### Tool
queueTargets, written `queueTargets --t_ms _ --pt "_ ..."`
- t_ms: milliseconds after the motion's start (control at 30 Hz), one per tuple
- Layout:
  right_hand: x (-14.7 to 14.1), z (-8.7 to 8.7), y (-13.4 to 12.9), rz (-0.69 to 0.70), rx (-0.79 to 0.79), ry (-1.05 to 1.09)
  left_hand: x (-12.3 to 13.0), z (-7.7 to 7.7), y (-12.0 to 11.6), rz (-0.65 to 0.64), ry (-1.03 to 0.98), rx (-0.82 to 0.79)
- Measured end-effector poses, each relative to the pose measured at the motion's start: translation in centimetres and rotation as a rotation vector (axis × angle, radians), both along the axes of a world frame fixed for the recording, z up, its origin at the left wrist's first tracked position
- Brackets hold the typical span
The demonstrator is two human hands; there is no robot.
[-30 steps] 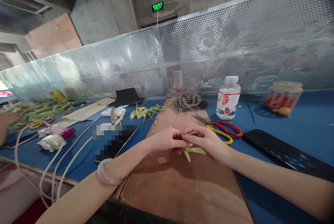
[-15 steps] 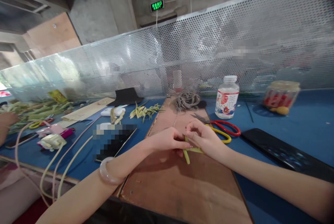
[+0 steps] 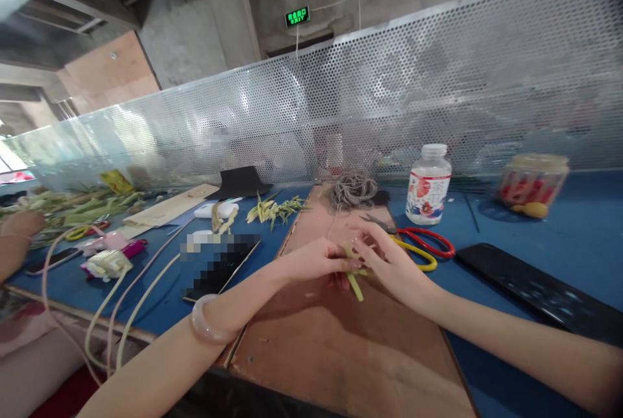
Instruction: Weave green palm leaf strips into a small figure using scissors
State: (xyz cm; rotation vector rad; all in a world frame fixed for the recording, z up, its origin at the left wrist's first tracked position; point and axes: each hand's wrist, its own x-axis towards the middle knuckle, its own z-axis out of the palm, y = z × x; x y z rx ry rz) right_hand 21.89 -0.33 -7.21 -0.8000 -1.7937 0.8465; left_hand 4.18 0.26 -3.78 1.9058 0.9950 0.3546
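Observation:
Over the wooden board, my left hand (image 3: 318, 261) pinches a narrow yellow-green leaf strip (image 3: 357, 287) between thumb and fingers. One end of the strip hangs down below the fingertips; another part runs toward my right hand (image 3: 389, 265). That hand is curled around the strip from the right, its fingers slightly parted and partly hiding the strip. Just beyond my right hand lie scissors (image 3: 422, 248) with one red and one yellow handle loop. A thin grey cord leads from a tangled heap of grey cord (image 3: 353, 191) toward my hands.
The wooden board (image 3: 311, 340) lies on a blue table (image 3: 496, 230). To the right stand a labelled plastic bottle (image 3: 428, 187), a jar (image 3: 534, 181) and a black case (image 3: 530, 282). Leftward are a phone (image 3: 226, 269), cables, leaf sprigs (image 3: 277, 210) and another person's hand (image 3: 22, 230).
The fingers of my right hand have loosened and spread a little around the strip. The strip's hanging end has tilted. The whole view has shifted slightly.

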Motion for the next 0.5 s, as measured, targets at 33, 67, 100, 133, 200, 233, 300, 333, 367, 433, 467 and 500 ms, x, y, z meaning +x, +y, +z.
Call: queueTargets --t_ms 33,67,100,133,200,233,300,333,367,433,467,500 --pt "0.1 -0.1 0.2 0.017 0.032 -0.041 -0.1 0.0 0.2 0.004 -0.018 -0.006" --pt "0.2 -0.2 0.4 0.046 0.051 -0.088 -0.1 0.0 0.3 -0.003 -0.034 -0.016" --pt "0.3 -0.2 0.7 0.079 0.054 -0.127 -0.2 0.0 0.4 -0.018 -0.053 -0.030" --pt "0.5 -0.3 0.9 0.111 0.052 -0.155 -0.3 0.0 0.5 -0.035 -0.081 -0.048" --pt "0.7 -0.4 1.4 0.153 0.048 -0.176 -0.4 -0.1 0.5 -0.056 -0.176 -0.091" --pt "0.9 -0.4 1.5 0.159 0.052 -0.172 -0.5 -0.1 0.5 -0.054 -0.237 -0.117" --pt "1.0 -0.4 1.8 0.149 0.074 -0.167 -0.6 -0.2 0.5 -0.037 -0.342 -0.159" --pt "1.0 -0.4 1.8 0.134 0.091 -0.169 -0.6 -0.2 0.6 -0.031 -0.371 -0.174" --pt "1.0 -0.4 1.8 0.116 0.108 -0.172 -0.7 -0.3 0.6 -0.026 -0.384 -0.181" --pt "0.9 -0.6 1.8 0.088 0.130 -0.188 -0.7 -0.5 0.8 0.000 -0.379 -0.164" --pt "0.8 -0.7 1.7 0.081 0.132 -0.189 -0.8 -0.5 0.9 0.021 -0.368 -0.145" --pt "0.8 -0.8 1.7 0.073 0.132 -0.183 -0.8 -0.5 1.0 0.046 -0.353 -0.127"
